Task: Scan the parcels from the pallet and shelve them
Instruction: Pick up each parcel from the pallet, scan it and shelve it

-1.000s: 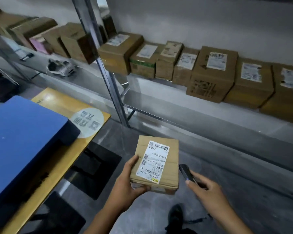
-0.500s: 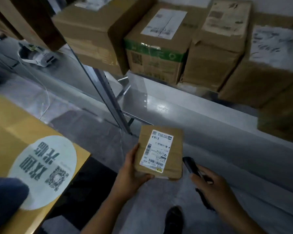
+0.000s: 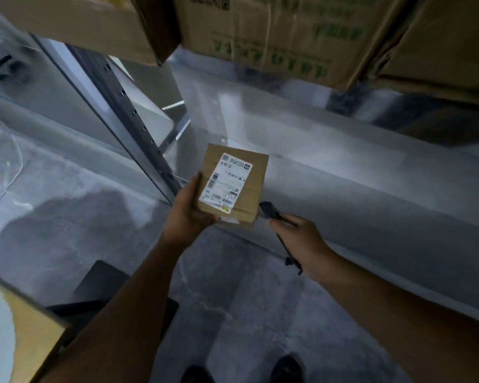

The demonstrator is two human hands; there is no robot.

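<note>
A small brown cardboard parcel [image 3: 245, 189] with a white shipping label faces up in the middle of the view. My left hand [image 3: 190, 214] holds it from the left and below, thumb along its left edge. Just right of the parcel, my right hand [image 3: 302, 241] grips a black handheld scanner [image 3: 270, 214] whose head nearly touches the parcel's lower right corner. Both hang in front of the grey metal shelf [image 3: 329, 150].
Larger cardboard boxes [image 3: 274, 34] sit on the shelf at the top of the view. A steel upright post [image 3: 127, 117] stands left of the parcel. A yellow table corner [image 3: 31, 335] is at the lower left. My shoes [image 3: 285, 369] show on the grey floor.
The view has come much closer to the shelf; the boxes now fill the top. My hands still hold the parcel and scanner, now near the shelf's front edge.
</note>
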